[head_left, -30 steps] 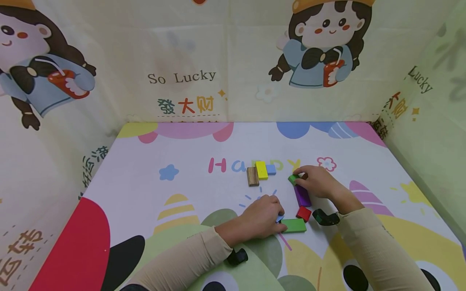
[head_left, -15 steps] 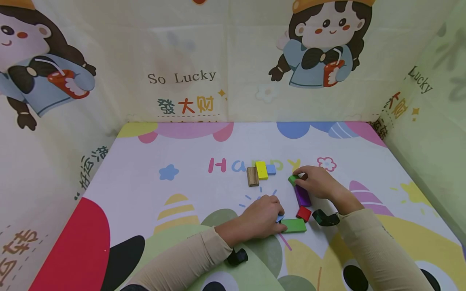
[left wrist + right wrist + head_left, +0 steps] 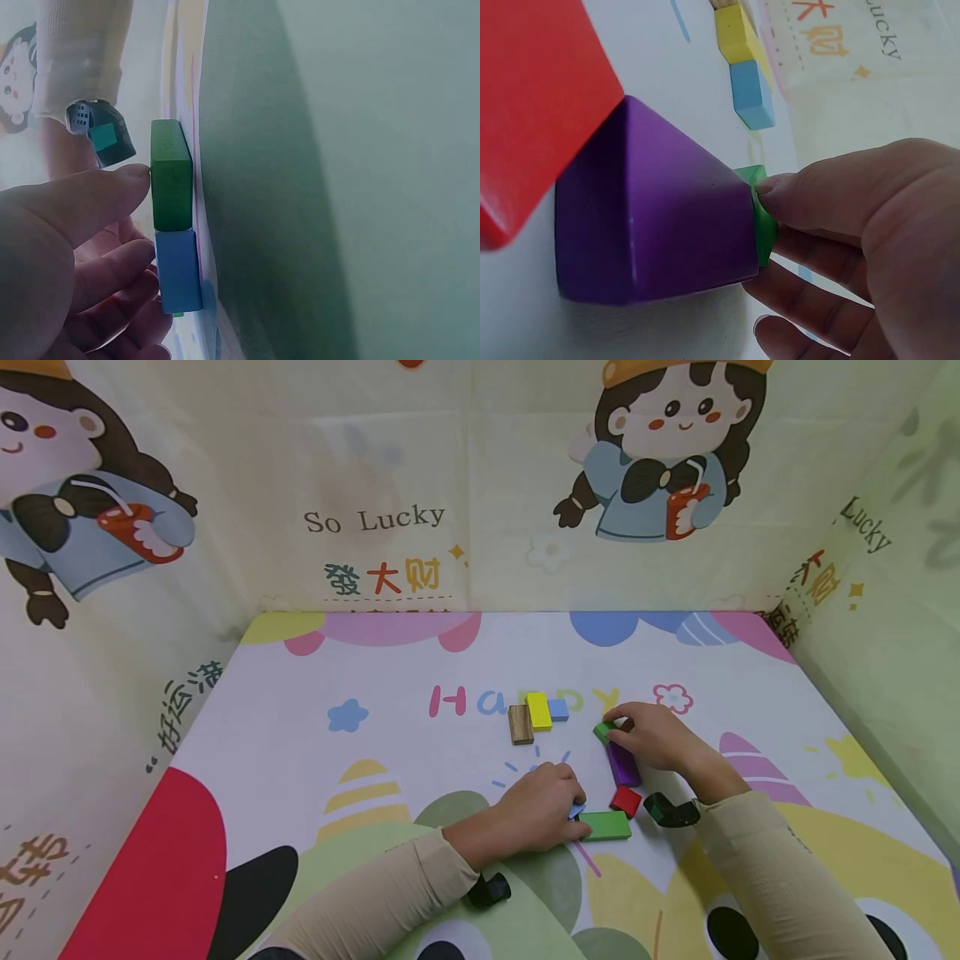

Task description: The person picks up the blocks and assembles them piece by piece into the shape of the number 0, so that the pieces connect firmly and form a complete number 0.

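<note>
My right hand [image 3: 656, 739] pinches a small green block [image 3: 764, 225] at the far end of a purple block [image 3: 690, 202]. A red block [image 3: 626, 801] lies at the purple block's near end. Left of it is a long green block [image 3: 607, 826]. Fingers of my left hand [image 3: 534, 810] curl at a blue block [image 3: 178, 270], which lies end to end with the long green one in the left wrist view. The left thumb touches the long green block's side. In the head view the left hand covers most of the blue block.
Farther back, a wood-grain block [image 3: 521, 725], a yellow block [image 3: 538, 712] and a light blue block [image 3: 558, 710] lie in a row. Printed cloth [image 3: 510, 485] hangs behind and at both sides of the patterned tabletop [image 3: 285, 693].
Both hands and all the blocks stay in place. Only the printed cloth on the left has shifted slightly leftward.
</note>
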`<action>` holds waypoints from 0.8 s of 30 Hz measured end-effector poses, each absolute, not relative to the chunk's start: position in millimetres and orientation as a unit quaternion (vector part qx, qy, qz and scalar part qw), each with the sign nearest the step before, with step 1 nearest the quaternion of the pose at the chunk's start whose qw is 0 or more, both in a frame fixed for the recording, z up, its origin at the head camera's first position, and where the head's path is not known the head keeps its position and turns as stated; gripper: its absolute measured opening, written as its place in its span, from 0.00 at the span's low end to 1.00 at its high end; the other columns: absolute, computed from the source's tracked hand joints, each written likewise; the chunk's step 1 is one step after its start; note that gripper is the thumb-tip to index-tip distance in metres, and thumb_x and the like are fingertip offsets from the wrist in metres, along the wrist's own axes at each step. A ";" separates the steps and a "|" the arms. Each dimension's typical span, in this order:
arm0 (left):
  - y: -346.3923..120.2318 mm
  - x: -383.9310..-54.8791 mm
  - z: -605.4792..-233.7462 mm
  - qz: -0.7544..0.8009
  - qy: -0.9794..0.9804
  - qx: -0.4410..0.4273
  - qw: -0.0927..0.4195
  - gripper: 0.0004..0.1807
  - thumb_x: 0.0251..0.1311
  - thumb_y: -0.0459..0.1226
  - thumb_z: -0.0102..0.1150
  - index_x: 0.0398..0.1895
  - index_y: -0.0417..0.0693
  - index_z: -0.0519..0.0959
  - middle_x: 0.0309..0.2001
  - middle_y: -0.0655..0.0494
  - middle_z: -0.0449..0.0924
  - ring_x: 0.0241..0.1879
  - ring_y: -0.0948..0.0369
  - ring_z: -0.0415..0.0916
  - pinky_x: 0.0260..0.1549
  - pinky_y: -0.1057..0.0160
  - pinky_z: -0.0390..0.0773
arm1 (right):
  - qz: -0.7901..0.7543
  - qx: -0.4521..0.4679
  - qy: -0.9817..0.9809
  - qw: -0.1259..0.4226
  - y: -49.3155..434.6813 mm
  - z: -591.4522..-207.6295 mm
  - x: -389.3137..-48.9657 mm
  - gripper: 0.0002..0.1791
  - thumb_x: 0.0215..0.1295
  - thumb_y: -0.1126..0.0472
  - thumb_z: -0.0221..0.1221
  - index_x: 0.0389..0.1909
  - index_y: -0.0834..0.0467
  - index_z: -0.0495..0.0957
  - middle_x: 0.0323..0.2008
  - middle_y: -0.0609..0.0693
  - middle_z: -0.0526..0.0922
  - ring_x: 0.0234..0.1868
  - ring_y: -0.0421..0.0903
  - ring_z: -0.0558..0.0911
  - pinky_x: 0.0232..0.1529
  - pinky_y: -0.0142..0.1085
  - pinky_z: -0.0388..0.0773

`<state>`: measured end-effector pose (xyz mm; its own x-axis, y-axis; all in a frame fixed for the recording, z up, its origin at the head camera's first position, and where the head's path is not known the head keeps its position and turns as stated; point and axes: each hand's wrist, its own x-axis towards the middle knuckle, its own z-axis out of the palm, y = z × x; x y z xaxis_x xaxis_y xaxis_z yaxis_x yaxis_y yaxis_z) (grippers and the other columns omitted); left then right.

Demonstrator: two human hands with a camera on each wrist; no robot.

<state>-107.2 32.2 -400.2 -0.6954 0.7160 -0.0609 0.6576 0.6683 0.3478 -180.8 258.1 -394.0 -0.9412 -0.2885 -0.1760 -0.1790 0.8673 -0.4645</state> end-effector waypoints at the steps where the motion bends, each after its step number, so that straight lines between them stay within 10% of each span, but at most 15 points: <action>1: 32.2 -107.1 -400.2 0.152 0.908 0.378 0.097 0.18 0.59 0.51 0.69 0.46 0.51 0.87 0.43 0.62 0.78 0.40 0.64 0.71 0.42 0.71 0.72 | -0.227 -0.122 0.959 0.122 258.1 -394.1 -180.7 0.18 0.68 0.60 0.59 0.54 0.65 0.80 0.45 0.60 0.84 0.42 0.53 0.83 0.41 0.45 0.81; 24: 32.3 -106.9 -400.0 0.145 0.909 0.379 0.097 0.18 0.60 0.51 0.68 0.47 0.51 0.87 0.43 0.61 0.78 0.41 0.64 0.71 0.42 0.71 0.71 | -0.241 -0.124 0.958 0.093 261.7 -392.1 -172.3 0.20 0.68 0.61 0.57 0.57 0.65 0.78 0.51 0.63 0.81 0.48 0.60 0.81 0.48 0.53 0.79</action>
<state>-106.9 32.3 -400.0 -0.6932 0.7177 -0.0662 0.6612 0.6698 0.3380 -172.3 261.7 -392.1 -0.9518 -0.2831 -0.1177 -0.1937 0.8528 -0.4850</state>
